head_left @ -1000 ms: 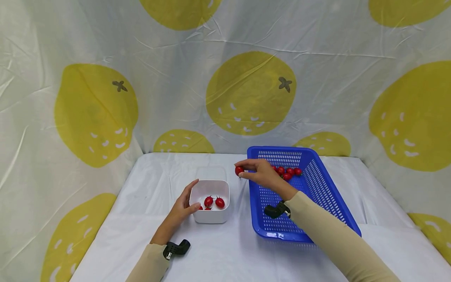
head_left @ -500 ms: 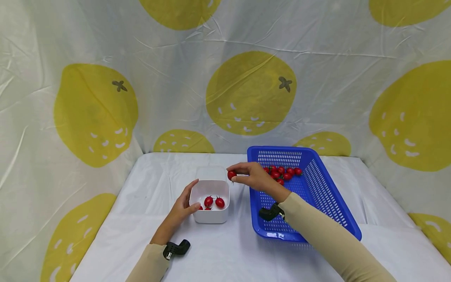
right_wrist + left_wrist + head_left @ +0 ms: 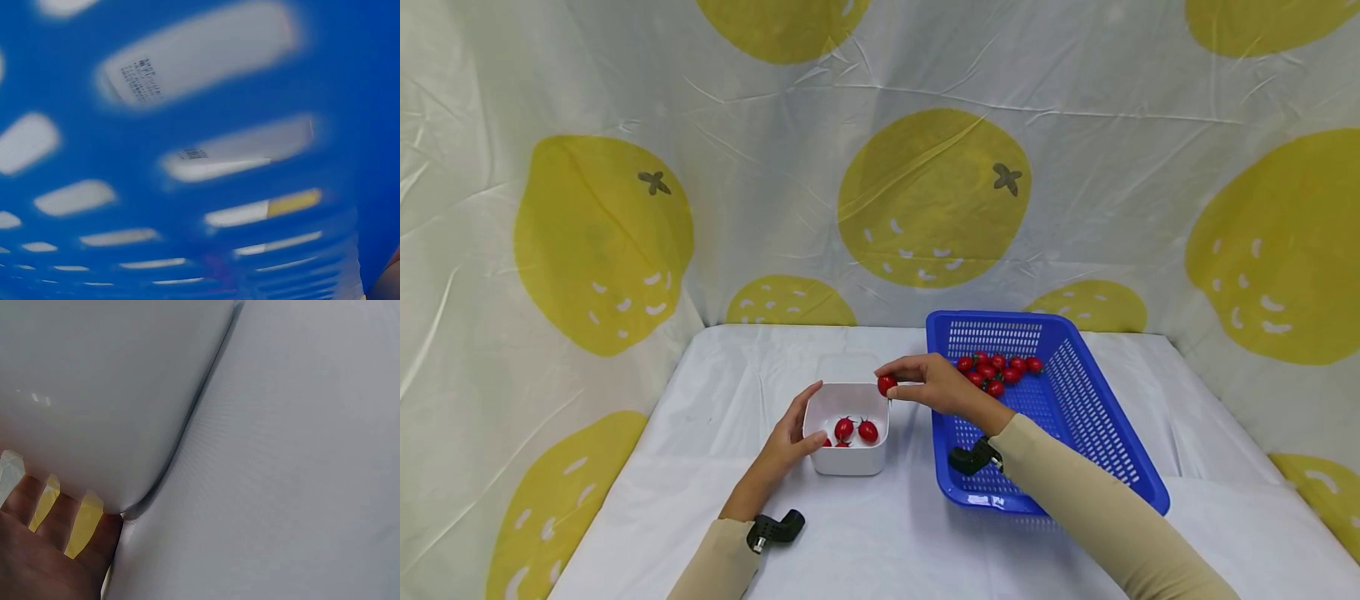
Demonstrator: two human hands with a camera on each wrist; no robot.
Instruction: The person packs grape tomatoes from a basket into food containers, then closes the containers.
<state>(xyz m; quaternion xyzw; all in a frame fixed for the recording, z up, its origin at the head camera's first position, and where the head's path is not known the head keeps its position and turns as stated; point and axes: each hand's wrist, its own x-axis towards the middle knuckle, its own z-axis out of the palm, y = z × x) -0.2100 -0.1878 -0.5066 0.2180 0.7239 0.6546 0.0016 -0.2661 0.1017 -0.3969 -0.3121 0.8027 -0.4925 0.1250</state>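
Note:
In the head view my right hand [image 3: 934, 384] pinches a cherry tomato [image 3: 887, 385] between thumb and fingertips, at the right back corner of a square white box [image 3: 850, 462]. My left hand [image 3: 792, 432] holds that box from its left side, thumb over the front rim and fingers along the far side. Several cherry tomatoes [image 3: 844, 429] lie inside, partly hidden by the thumb and front wall. The left wrist view shows fingers [image 3: 53, 515] against the glossy box wall [image 3: 94, 425]. The blue basket's slotted wall [image 3: 144, 134] fills most of the right wrist view.
A blue slotted basket [image 3: 1120, 421] stands to the right, under my right forearm, with several cherry tomatoes [image 3: 1011, 376] toward its back. Behind the white box lies a translucent lid [image 3: 850, 365]. A lemon-print cloth [image 3: 760, 208] hangs behind the white-covered table [image 3: 880, 550].
My right hand has moved left and slightly down with the cherry tomato, from beside the basket to the white box's corner. The left hand and the box have stayed put.

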